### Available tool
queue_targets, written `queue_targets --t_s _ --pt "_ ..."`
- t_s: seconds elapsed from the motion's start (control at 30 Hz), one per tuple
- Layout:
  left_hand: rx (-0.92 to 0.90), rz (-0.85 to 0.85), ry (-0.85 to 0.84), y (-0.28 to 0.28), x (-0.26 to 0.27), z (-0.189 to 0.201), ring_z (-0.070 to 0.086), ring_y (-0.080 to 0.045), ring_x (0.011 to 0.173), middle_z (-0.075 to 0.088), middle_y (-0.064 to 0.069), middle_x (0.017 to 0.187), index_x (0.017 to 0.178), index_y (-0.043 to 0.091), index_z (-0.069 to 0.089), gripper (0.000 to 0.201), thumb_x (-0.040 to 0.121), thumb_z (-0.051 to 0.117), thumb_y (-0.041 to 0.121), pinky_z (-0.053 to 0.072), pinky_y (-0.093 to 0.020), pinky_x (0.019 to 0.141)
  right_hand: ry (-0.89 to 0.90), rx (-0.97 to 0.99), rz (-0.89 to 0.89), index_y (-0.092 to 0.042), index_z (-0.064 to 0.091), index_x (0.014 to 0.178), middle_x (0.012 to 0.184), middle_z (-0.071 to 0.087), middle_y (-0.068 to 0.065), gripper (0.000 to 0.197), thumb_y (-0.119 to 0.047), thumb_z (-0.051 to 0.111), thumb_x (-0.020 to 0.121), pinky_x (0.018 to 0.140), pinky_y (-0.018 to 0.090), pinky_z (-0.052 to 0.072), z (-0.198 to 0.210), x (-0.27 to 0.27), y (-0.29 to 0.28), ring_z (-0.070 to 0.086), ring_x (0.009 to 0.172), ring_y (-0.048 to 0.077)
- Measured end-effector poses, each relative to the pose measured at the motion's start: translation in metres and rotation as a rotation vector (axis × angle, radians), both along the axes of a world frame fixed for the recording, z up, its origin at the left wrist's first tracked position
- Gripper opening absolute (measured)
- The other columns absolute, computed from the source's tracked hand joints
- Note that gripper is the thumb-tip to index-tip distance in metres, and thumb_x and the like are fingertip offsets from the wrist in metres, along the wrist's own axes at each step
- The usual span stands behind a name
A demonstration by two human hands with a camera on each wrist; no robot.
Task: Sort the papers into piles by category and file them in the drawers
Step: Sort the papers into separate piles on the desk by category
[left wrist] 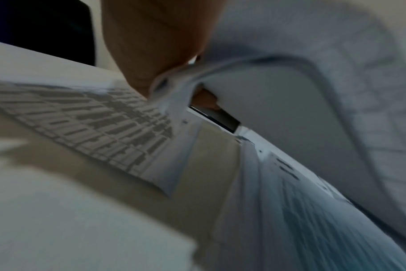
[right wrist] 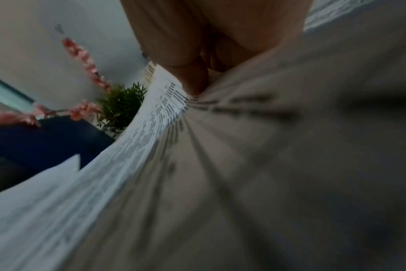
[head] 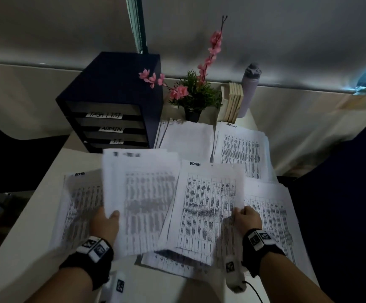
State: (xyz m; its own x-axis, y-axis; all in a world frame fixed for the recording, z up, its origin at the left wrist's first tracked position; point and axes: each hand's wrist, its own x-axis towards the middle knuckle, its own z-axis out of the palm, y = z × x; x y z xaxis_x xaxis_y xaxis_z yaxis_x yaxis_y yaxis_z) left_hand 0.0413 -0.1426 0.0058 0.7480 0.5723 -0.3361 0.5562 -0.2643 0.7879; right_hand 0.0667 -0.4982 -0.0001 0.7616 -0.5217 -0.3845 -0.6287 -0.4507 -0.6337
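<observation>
The left hand [head: 106, 224] has its grip pinched on a blurred, lifted sheaf [head: 142, 193]; the right hand [head: 246, 217] grips a sheet headed "ADMIN" [head: 208, 204]. Printed tables cover the white surface [head: 35, 215]. Farther off lie a "TASK LIST" pile [head: 241, 149] and a dark drawer unit [head: 112, 101] labelled "TASK LIST", "ADMIN", "I.T.", beside a potted plant [head: 194, 95].

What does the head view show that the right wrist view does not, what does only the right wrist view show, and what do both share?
Only the head view shows the drawer labels TASK LIST, ADMIN and I.T., the water bottle, the left hand gripping a blurred bundle, and the ADMIN heading.

Only the right wrist view shows the right hand's fingers from below, pinching the sheets' edge.

Both show the right hand, its ADMIN sheets, the potted plant and the dark drawer unit.
</observation>
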Motion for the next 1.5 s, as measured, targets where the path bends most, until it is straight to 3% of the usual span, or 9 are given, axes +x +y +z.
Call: queue_targets --t_s 0.17,0.37,0.53,0.63,0.73,0.8,1.03,1.27,1.5 --pt "0.07 0.24 0.009 0.041 0.005 0.007 0.055 -0.044 0.114 0.054 -0.026 0.13 0.132 -0.001 0.05 0.042 0.092 0.053 0.01 0.043 -0.046 0.1 0.043 -0.067 0.076 -0.013 0.041 0.069 0.067 0.048 0.002 0.027 -0.017 0.05 0.095 0.045 0.017 0.026 -0.001 -0.012 0.013 0.04 0.053 0.008" --pt "0.032 0.265 0.009 0.042 0.002 0.01 0.056 -0.042 0.113 0.057 -0.024 0.127 0.129 0.001 0.052 0.041 0.091 0.055 0.015 0.043 -0.045 0.099 -0.001 -0.033 0.094 -0.006 0.049 0.087 0.073 0.054 0.007 0.01 -0.008 0.041 0.092 0.048 0.023 0.038 -0.009 -0.011 0.04 0.048 0.058 0.02" --pt "-0.046 0.11 -0.013 0.013 -0.002 0.009 0.059 -0.039 0.106 0.061 -0.022 0.118 0.124 -0.004 0.055 0.037 0.091 0.059 0.012 0.044 -0.037 0.09 -0.233 -0.235 0.163 -0.006 0.054 0.125 0.118 0.053 0.017 0.043 -0.006 0.063 0.083 0.084 0.044 0.049 -0.003 -0.005 0.059 0.054 0.102 0.033" --pt "-0.148 0.028 -0.012 -0.003 -0.001 0.01 0.062 -0.034 0.095 0.064 -0.017 0.105 0.115 -0.002 0.06 0.029 0.089 0.063 0.011 0.048 -0.039 0.087 -0.222 0.023 0.29 -0.012 0.06 0.117 0.114 0.057 0.008 0.033 -0.028 0.063 0.088 0.096 0.042 0.048 0.01 0.002 0.071 0.055 0.104 0.022" --pt "-0.213 -0.041 0.003 -0.015 -0.001 0.008 0.065 -0.031 0.091 0.068 -0.015 0.099 0.109 0.003 0.063 0.031 0.083 0.072 0.017 0.051 -0.042 0.088 -0.049 0.443 0.232 -0.015 0.057 0.084 0.084 0.064 0.009 0.038 -0.049 0.067 0.071 0.081 0.05 0.056 0.015 0.007 0.08 0.063 0.08 0.023" --pt "-0.224 -0.053 0.015 -0.021 0.0 0.007 0.066 -0.031 0.095 0.069 -0.01 0.104 0.112 0.009 0.063 0.046 0.074 0.08 0.029 0.052 -0.049 0.09 -0.06 0.526 0.182 -0.01 0.055 0.083 0.081 0.064 0.018 0.041 -0.041 0.071 0.063 0.072 0.055 0.057 0.013 0.007 0.079 0.066 0.074 0.029" --pt "-0.176 -0.107 0.006 -0.025 0.003 0.016 0.057 -0.028 0.109 0.06 -0.01 0.116 0.121 0.005 0.059 0.031 0.096 0.054 0.023 0.042 -0.036 0.097 -0.093 0.578 0.117 -0.002 0.063 0.09 0.082 0.066 0.02 0.006 -0.008 0.061 0.089 0.077 0.059 0.055 0.014 0.005 0.056 0.064 0.075 0.032" --pt "-0.14 -0.159 0.065 -0.017 0.004 0.01 0.06 -0.031 0.11 0.063 -0.012 0.113 0.119 0.003 0.06 0.04 0.087 0.068 0.025 0.045 -0.039 0.098 -0.095 0.56 0.088 -0.005 0.063 0.085 0.073 0.066 0.012 0.005 -0.003 0.061 0.088 0.077 0.048 0.056 0.01 0.006 0.033 0.063 0.066 0.026" --pt "-0.066 -0.193 0.063 -0.023 0.006 0.014 0.059 -0.023 0.083 0.063 -0.01 0.09 0.095 0.009 0.064 0.016 0.081 0.066 0.002 0.045 -0.028 0.079 -0.081 0.587 0.069 -0.007 0.062 0.084 0.073 0.063 0.011 0.008 -0.001 0.059 0.088 0.077 0.045 0.054 0.004 0.004 0.025 0.06 0.07 0.024"
